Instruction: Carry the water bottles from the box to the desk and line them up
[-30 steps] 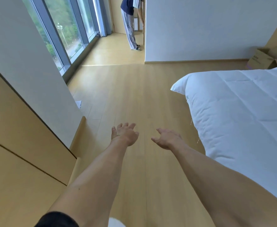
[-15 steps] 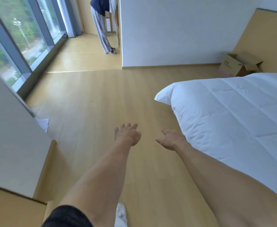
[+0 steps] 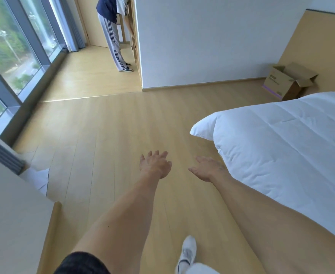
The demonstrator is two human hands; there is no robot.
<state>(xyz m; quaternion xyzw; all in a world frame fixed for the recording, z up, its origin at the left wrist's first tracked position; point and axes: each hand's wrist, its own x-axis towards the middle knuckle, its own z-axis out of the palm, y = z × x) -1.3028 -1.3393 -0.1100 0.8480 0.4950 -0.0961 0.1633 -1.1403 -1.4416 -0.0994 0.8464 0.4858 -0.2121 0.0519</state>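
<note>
**Q:** What are the hands doing?

**A:** Both bare arms reach forward over the pale wood plank floor [image 3: 107, 135]. The left hand [image 3: 155, 165] is spread, fingers apart, holding nothing. The right hand [image 3: 208, 169] is also loose and empty, palm turned inward, just beside the edge of the bed.

**Q:** Where is the box relative to them?

**A:** The brown cardboard box [image 3: 287, 82] sits on the floor well ahead and to the right of the right hand, in the far corner, against a tan wooden panel [image 3: 317, 50]. The white quilted bed cover [image 3: 281, 147] lies between the hand and the box.

**Q:** What does the box hold?

**A:** Its flaps stand open, but the inside cannot be seen from here. No water bottles show.

**Q:** Any writing?

**A:** Dark print and a purple stripe mark its side; the words are too small to read.

**Q:** What else is there?

**A:** One white shoe [image 3: 188, 252] steps at the bottom edge. A tall window [image 3: 14, 56] runs along the left. Another person in grey striped trousers [image 3: 113, 42] stands far back, beyond a white wall [image 3: 202, 36].
</note>
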